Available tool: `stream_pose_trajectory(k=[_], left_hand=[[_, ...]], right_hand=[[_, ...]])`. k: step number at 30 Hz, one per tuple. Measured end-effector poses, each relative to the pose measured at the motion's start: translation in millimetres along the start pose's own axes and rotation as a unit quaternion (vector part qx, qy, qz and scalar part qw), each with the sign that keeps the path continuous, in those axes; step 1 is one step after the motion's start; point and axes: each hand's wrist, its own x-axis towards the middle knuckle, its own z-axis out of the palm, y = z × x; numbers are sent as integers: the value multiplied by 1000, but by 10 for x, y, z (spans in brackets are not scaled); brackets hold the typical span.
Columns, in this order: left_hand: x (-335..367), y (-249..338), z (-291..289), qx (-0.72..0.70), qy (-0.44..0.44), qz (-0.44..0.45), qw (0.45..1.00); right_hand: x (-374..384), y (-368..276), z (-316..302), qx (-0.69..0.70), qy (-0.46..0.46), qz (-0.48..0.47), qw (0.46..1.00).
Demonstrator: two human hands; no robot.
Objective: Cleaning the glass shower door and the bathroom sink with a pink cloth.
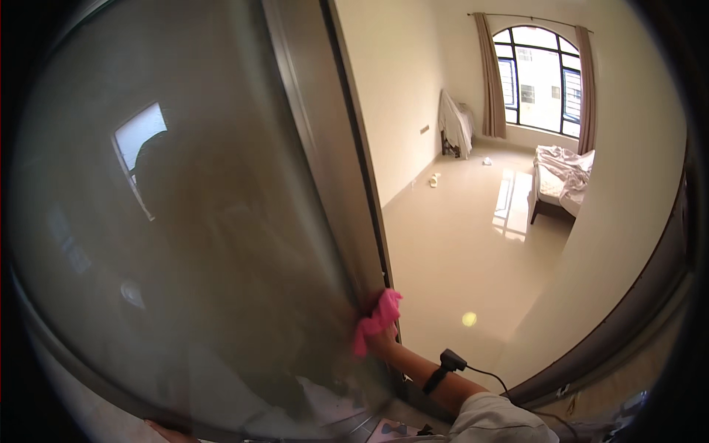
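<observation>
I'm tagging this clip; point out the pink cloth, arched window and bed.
Pink cloth (379, 317): head view, its middle.
Arched window (538, 83): head view, central pane.
Bed (552, 186): head view, mattress side.

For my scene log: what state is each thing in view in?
Pink cloth: bunched, gripped by the right hand at the door frame
Glass door: appears open
Wrist device: strapped on, cable attached
Curtains: parted
Bedding: rumpled
White sheet: draped

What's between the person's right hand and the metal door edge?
A bunched pink cloth lies between the right hand and the metal door edge, in the head view.
</observation>
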Motion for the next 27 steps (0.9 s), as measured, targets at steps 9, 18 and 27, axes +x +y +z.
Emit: stream_pose_trajectory(k=[9, 18, 27], left_hand=[[239, -6, 8, 86, 2, 31, 996], [1295, -424, -632, 33, -73, 31, 996], [1368, 326, -401, 145, -74, 202, 966]], right_hand=[[918, -629, 311, -56, 0, -55, 997], [-1692, 1516, 137, 263, 118, 290, 913], [-700, 542, 574, -87, 114, 110, 984]])
